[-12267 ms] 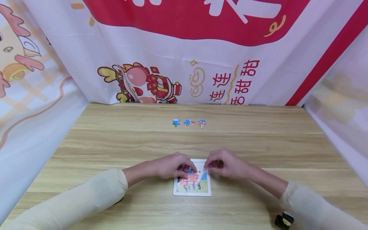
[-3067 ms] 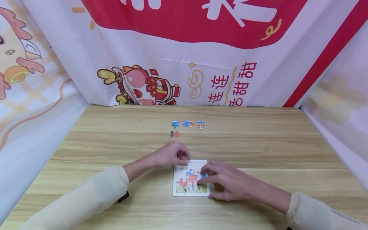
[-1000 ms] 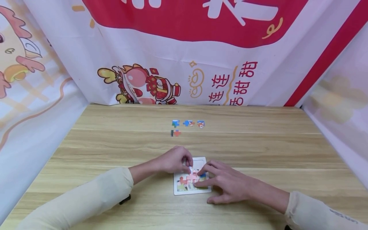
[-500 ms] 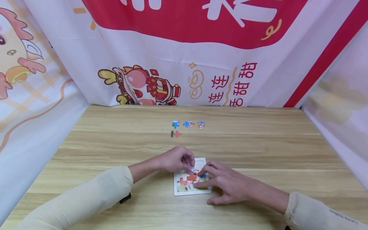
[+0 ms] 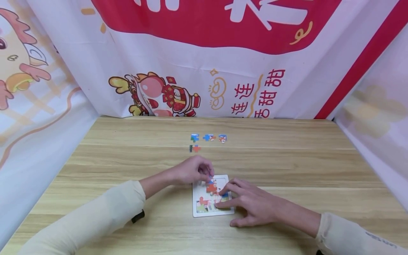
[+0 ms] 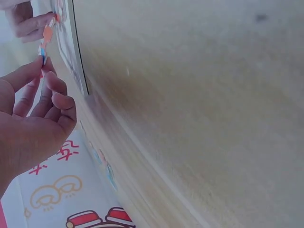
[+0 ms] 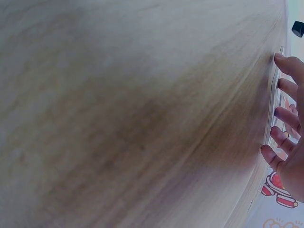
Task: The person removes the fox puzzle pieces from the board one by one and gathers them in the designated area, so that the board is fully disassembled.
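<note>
Four loose puzzle pieces [image 5: 208,137] lie on the wooden table [image 5: 287,159] beyond the tray, three in a row and one nearer, below the leftmost; the head view alone lays out this arrangement clearly. Nearer the person sits the white tray [image 5: 195,198], with some interlocked pieces [image 5: 204,205] filling part of its near side. Over it, the left hand [image 5: 191,170] pinches a red and blue piece [image 5: 211,187] by its blue end.

From above, that piece nearly blends with the picture beneath it. The left wrist view catches it from the side, tilted and narrow, thumb and forefinger closed on its edge while the other fingers curl loosely. I cannot tell whether its far end touches anything.

In the head view the right hand [image 5: 255,205] has its fingers spread, two of them reaching onto the interlocked pieces, its thumb beside the tray's near right corner. The right wrist view shows all five digits spaced out along the tray's thin edge, with a small black object [image 7: 298,29] past them. Printed cloth [image 5: 188,56] hangs behind the table.
</note>
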A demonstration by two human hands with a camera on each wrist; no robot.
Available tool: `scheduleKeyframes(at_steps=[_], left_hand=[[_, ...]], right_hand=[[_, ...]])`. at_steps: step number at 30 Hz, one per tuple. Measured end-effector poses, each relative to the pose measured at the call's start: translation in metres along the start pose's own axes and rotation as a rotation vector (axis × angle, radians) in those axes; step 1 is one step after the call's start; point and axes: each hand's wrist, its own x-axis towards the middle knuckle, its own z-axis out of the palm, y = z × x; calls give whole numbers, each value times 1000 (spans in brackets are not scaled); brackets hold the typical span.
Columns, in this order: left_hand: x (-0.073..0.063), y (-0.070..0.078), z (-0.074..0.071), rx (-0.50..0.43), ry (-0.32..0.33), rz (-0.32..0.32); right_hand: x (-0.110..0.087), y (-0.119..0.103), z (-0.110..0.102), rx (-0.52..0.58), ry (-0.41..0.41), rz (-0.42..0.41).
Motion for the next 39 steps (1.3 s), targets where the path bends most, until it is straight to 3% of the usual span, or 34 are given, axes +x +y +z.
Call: scheduleKeyframes(at_steps=[11,30,39], left_hand=[[10,-4,-11,9,75,20],[38,-18,-24,-7,231,-61],[52,-21,-35,12,282,-64]], right_hand=[[0,1,1,-10,16,-18],[0,1,0,9,-9,3],[-1,2,1,12,-17,8]])
